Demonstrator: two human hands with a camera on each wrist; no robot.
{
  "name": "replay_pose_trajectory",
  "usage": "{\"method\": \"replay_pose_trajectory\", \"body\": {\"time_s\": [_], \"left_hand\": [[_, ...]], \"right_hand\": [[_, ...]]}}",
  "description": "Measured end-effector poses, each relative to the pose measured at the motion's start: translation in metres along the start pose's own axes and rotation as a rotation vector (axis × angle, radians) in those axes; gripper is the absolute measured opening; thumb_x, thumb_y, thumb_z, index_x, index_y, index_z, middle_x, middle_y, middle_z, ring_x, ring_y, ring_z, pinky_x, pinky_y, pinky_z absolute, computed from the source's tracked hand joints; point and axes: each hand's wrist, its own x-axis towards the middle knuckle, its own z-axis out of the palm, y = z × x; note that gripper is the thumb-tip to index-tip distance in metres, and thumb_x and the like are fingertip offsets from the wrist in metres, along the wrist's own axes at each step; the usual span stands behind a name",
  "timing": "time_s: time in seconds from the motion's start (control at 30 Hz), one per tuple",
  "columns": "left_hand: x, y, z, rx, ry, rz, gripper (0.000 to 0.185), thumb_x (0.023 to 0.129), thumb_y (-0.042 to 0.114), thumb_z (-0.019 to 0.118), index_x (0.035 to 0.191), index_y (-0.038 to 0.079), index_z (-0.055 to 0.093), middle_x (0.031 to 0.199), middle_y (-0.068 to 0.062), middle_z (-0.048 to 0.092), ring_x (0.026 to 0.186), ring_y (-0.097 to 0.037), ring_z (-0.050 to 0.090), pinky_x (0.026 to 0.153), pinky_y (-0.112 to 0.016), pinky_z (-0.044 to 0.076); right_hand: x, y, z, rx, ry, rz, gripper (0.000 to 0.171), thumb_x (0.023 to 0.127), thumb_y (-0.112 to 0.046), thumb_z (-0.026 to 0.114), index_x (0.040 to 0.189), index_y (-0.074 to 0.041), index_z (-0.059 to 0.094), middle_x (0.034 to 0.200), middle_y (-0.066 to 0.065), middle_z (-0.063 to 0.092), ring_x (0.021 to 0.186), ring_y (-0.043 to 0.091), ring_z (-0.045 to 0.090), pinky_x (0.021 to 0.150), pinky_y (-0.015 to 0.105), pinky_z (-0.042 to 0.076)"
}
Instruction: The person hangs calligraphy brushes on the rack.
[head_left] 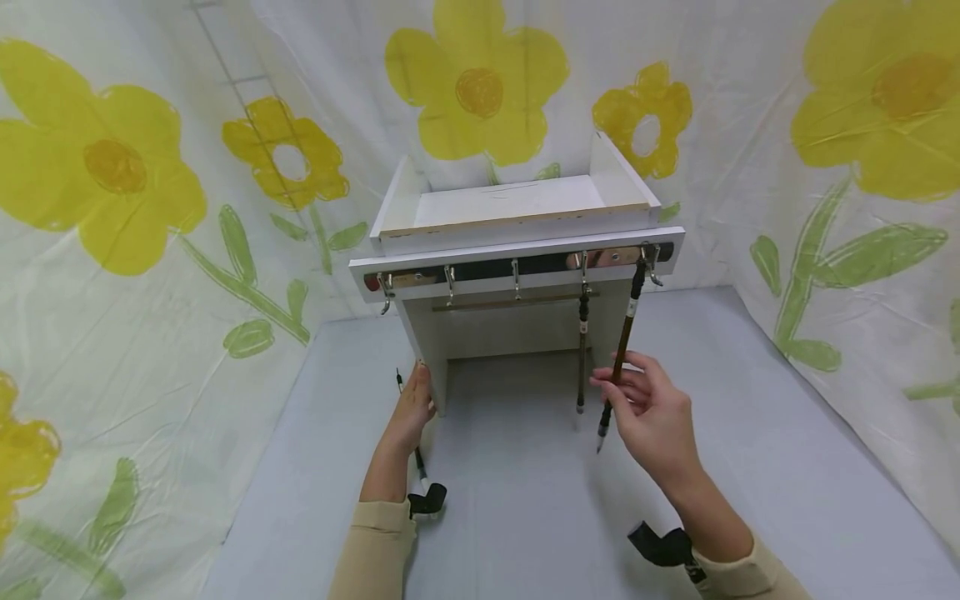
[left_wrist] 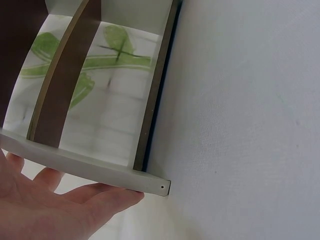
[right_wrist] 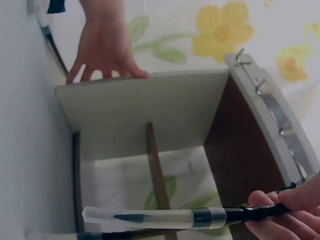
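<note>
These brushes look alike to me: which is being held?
The rightmost brush, pinched in the right hand below the end hook. Another brush hangs from the neighbouring hook; the third brush lies on the table.

Head view looks down; closer wrist views seemingly share shelving (head_left: 517, 227).

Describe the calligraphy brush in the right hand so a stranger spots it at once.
Find the white shelf unit, then the hook rail along its upper front. At the rail's rightmost hook, follow the brown-handled calligraphy brush slanting down into the right hand. Only this one is held; the neighbouring brush, one hook left, hangs straighter and untouched.
</note>
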Motion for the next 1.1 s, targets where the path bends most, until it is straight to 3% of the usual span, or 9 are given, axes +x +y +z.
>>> {"method": "replay_pose_trajectory", "body": {"time_s": [0.2,0.47,0.9,1.1], "left_hand": [[-0.001,0.001,0.0,0.001,0.003,0.001,0.082,0.101,0.07,0.02,0.164,0.022,0.0,0.17,-0.013,0.001,0.15,-0.049,0.019,0.116,-0.059,0.031],[-0.001,0.001,0.0,-0.002,-0.009,0.002,0.082,0.102,0.069,0.02,0.164,0.02,-0.002,0.17,-0.013,0.0,0.151,-0.049,0.017,0.117,-0.059,0.029],[-0.003,0.001,0.0,-0.015,-0.016,0.006,0.083,0.102,0.069,0.021,0.164,0.019,-0.004,0.17,-0.012,-0.002,0.151,-0.048,0.016,0.118,-0.059,0.028],[-0.002,0.001,0.0,-0.017,-0.018,0.002,0.083,0.102,0.069,0.02,0.163,0.018,-0.004,0.17,-0.012,-0.002,0.151,-0.048,0.016,0.118,-0.059,0.028]], "right_hand": [[-0.001,-0.002,0.004,0.018,-0.023,-0.029,0.042,0.089,0.01,0.07,0.127,-0.001,0.058,0.104,0.011,0.077,0.086,0.02,0.077,0.075,0.015,0.058],[-0.005,0.0,0.011,0.033,-0.061,-0.063,0.041,0.088,0.012,0.07,0.126,-0.001,0.058,0.102,0.009,0.077,0.084,0.014,0.076,0.074,0.016,0.059],[-0.01,-0.005,0.023,0.087,-0.142,-0.122,0.044,0.088,0.015,0.068,0.128,-0.001,0.058,0.105,0.011,0.076,0.092,0.023,0.076,0.076,0.019,0.059],[-0.012,-0.006,0.028,0.116,-0.17,-0.135,0.044,0.089,0.014,0.068,0.129,-0.001,0.058,0.106,0.009,0.076,0.094,0.02,0.076,0.076,0.021,0.06]]}}
